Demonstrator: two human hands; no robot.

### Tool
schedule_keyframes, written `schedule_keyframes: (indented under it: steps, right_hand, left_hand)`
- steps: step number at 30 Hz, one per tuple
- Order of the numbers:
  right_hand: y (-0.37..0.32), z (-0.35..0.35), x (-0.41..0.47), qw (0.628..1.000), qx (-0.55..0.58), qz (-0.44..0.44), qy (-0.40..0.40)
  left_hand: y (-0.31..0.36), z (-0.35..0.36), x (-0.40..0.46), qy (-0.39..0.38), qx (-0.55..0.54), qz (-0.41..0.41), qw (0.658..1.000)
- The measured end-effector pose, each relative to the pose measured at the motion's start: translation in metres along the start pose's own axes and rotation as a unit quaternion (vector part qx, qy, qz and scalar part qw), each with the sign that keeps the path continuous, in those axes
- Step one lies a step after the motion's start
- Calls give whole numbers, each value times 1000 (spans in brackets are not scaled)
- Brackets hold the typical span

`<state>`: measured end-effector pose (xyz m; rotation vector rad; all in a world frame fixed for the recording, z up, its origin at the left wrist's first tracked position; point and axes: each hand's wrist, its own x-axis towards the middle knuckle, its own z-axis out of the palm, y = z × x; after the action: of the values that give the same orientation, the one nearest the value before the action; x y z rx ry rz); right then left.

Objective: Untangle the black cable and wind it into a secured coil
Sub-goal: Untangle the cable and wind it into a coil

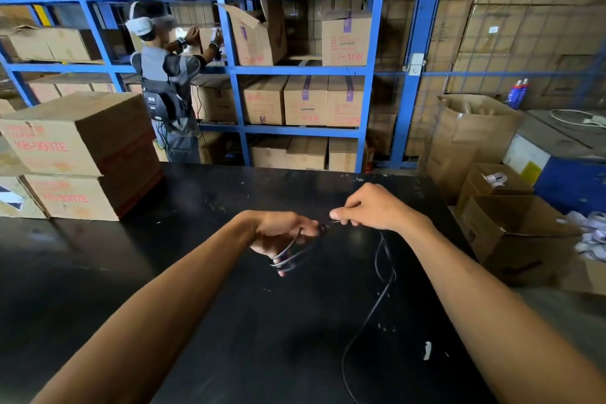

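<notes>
A thin black cable (382, 292) runs over the black table (203, 272). My left hand (278, 234) holds several small loops of the cable wound around its curled fingers, just above the table's middle. My right hand (370, 208) is close to the right of it and pinches the cable between thumb and forefinger. From my right hand the loose length drops, curls once below the wrist and trails down the table to the bottom edge of the view. The cable is hard to trace against the dark top.
Two stacked cardboard boxes (85, 154) stand on the table's far left. Open cartons (511, 233) sit on the floor to the right. A person (167, 75) works at blue shelving (236, 69) full of boxes behind the table. A small white scrap (427, 350) lies near my right forearm.
</notes>
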<state>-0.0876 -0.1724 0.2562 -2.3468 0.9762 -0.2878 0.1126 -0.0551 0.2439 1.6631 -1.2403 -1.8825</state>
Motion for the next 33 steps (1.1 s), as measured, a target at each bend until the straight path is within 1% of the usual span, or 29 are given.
schedule_keyframes:
  steps: [2, 3, 4, 5, 6, 8, 10, 11, 12, 14, 16, 18, 20, 21, 22, 23, 24, 25, 26, 27, 29, 30, 31, 33]
  right_hand:
    - [-3, 1, -5, 997, 64, 13, -42]
    - [-2, 5, -8, 991, 116, 26, -61]
    - [0, 9, -11, 982, 169, 40, -79]
    - [3, 17, -14, 972, 211, 48, -96]
    - [7, 26, -16, 966, 231, 47, -110]
    - [15, 48, -21, 966, 222, 36, -127]
    - [20, 70, -27, 965, 220, 39, -137]
    - [23, 80, -29, 964, 222, 45, -136]
    - [26, 90, -31, 965, 219, 52, -134]
    - [34, 106, -31, 968, 206, 77, -122]
    - [44, 114, -29, 970, 193, 101, -108]
    - [50, 109, -26, 972, 176, 122, -93]
    - [55, 96, -16, 972, 170, 148, -62]
    - [56, 88, -12, 974, 159, 158, -39]
    - [55, 78, -7, 979, 125, 160, -8]
    - [53, 66, -3, 986, 65, 151, 23]
    - [49, 54, 1, 989, -7, 140, 47]
    - [43, 43, 3, 988, -74, 124, 64]
    - [35, 32, 4, 984, -124, 105, 74]
    - [27, 24, 4, 980, -162, 87, 72]
    - [15, 14, 4, 975, -208, 68, 50]
    - [10, 12, 2, 975, -208, 66, 40]
    - [8, 12, -1, 979, -190, 65, 32]
    - [7, 14, -9, 994, -90, 50, 35]
  left_hand:
    - [-3, -8, -1, 79, -72, 31, 994]
    - [-1, -9, -3, 129, -119, 51, 983]
    - [1, -11, -2, 183, -169, 83, 965]
    - [4, -13, 0, 220, -223, 128, 941]
    - [8, -16, 2, 228, -281, 184, 914]
    - [20, -20, 2, 186, -390, 281, 857]
    - [33, -23, -2, 138, -464, 325, 813]
    - [39, -22, -4, 123, -481, 332, 802]
    - [47, -19, -6, 98, -483, 337, 802]
    - [59, -11, -12, 32, -459, 340, 820]
    - [62, -7, -16, -33, -397, 314, 862]
    - [58, -1, -20, -119, -313, 269, 903]
    - [48, 8, -21, -199, -221, 201, 933]
    - [41, 14, -20, -230, -168, 153, 946]
    - [35, 19, -17, -250, -121, 98, 956]
    - [27, 23, -11, -257, -77, 45, 962]
    - [20, 28, -5, -250, -37, -6, 968]
    - [15, 32, 0, -217, 4, -55, 975]
    - [10, 33, 5, -167, 36, -91, 981]
    - [7, 32, 8, -123, 59, -106, 985]
    - [1, 21, 14, -25, 65, -81, 994]
    - [-1, 11, 15, 32, 44, -60, 997]
    - [-2, 1, 15, 88, 13, -36, 995]
    - [-1, -15, 8, 182, -64, 23, 981]
